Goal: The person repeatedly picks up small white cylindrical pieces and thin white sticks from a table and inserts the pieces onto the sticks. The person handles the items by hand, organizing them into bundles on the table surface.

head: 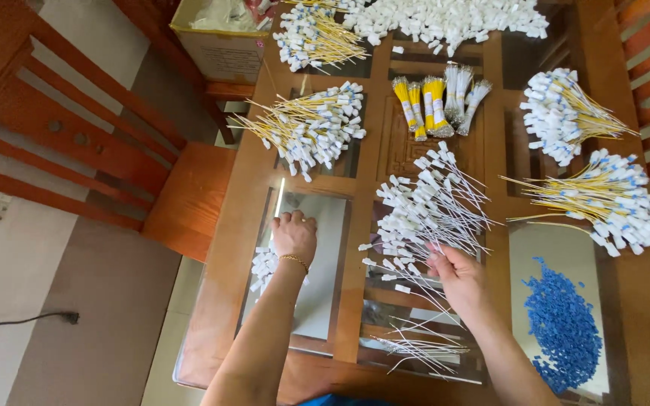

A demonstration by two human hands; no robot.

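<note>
My left hand (293, 234) rests knuckles-up on the glass table top (317, 301), fingers curled, right beside a small heap of white plastic tags (265, 265); whether it holds any is hidden. A gold bracelet sits on that wrist. My right hand (457, 274) reaches into a spread pile of white tags with thin white wires (426, 207), its fingertips pinching at a wire near the pile's lower edge. More loose white wires (419, 347) lie just below that hand.
Bundles of yellow-wired white tags lie at the left (314, 128), top (314, 34) and right (611, 199), (562, 113). Banded wire bundles (438, 98) sit mid-table, white pieces (445, 19) at the top, blue pieces (562, 327) lower right. A cardboard box (220, 41) and wooden chair (77, 143) stand left.
</note>
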